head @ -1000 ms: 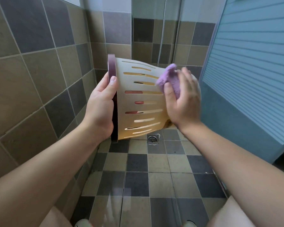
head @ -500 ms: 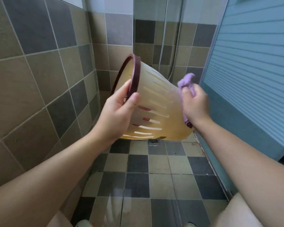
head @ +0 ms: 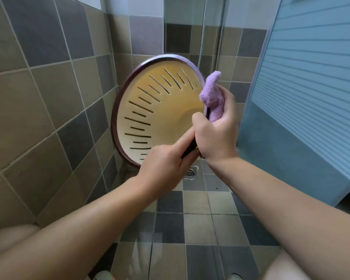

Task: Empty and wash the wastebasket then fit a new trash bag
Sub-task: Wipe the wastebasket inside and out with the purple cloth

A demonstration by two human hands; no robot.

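The floor point(head: 198, 203) across the lower middle of the frame is a checker of grey and beige tiles, with a small square drain point(head: 191, 172) set in it just below the hands; the wall point(head: 38, 93) filling the left of the frame carries the same tiles in larger pieces, and a pale blue ribbed panel point(head: 311, 81) takes up the right side.

The wastebasket point(head: 154, 110) is held up off the floor at the centre of the frame, tipped so its mouth faces the camera; its inside is cream-yellow with rows of narrow slots, a dark purple rim runs round the opening, and nothing lies inside it.

The left hand point(head: 166, 168), low centre, grips the lower edge of the rim, its fingers curled round it; the right hand point(head: 216, 134), just right of centre, closes on the rim's right side and also clutches a lilac cloth point(head: 212, 98), which sticks up above the fist against the rim; the two hands touch.
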